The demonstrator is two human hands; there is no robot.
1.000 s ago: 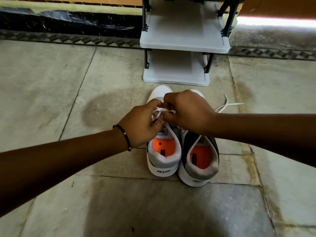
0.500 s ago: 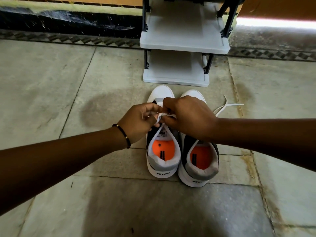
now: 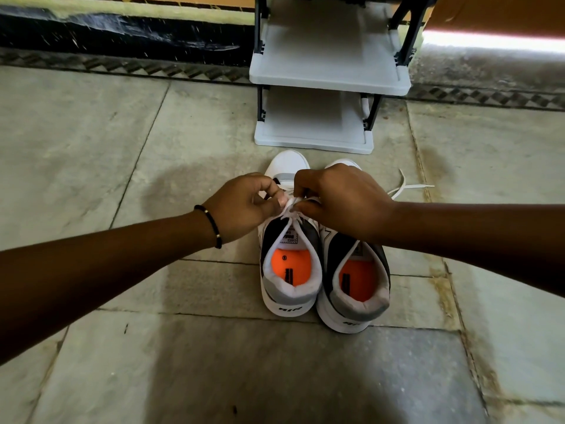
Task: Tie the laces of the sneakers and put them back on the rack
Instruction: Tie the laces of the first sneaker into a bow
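Two white-and-grey sneakers with orange insoles stand side by side on the floor, heels toward me: the left sneaker [image 3: 290, 270] and the right sneaker [image 3: 356, 286]. My left hand [image 3: 241, 206] and my right hand [image 3: 342, 203] meet over the left sneaker's tongue, each pinching its white lace [image 3: 292, 206]. The right sneaker's lace [image 3: 403, 188] lies loose on the floor to the right. The grey shoe rack [image 3: 328, 78] stands just beyond the toes.
The rack has black uprights and two bare grey shelves in view, set against a dark wall base. Stone floor tiles spread left, right and in front of the shoes. A black bead bracelet sits on my left wrist [image 3: 211, 221].
Both hands have shifted slightly away from me along the left sneaker and pulled the lace tighter between their fingertips. The sneakers and rack stay in place.
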